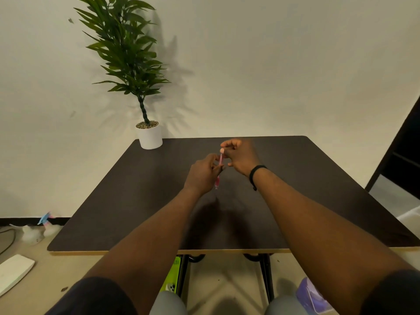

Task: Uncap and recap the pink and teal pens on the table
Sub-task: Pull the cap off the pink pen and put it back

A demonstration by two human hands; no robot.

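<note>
The pink pen (pixel 220 160) is held nearly upright above the middle of the dark table (pixel 136 196). My left hand (pixel 203 174) grips its barrel near the middle, and the lower end sticks out below the hand. My right hand (pixel 239 158) pinches the pen's top end, where a pale tip shows. I cannot tell whether the cap is on or off. No teal pen is visible; my hands may hide it.
A potted plant (pixel 150 135) in a white pot stands at the table's far left corner, against the wall. A black band is on my right wrist. On the floor lie a white object at left and green and purple items under the table.
</note>
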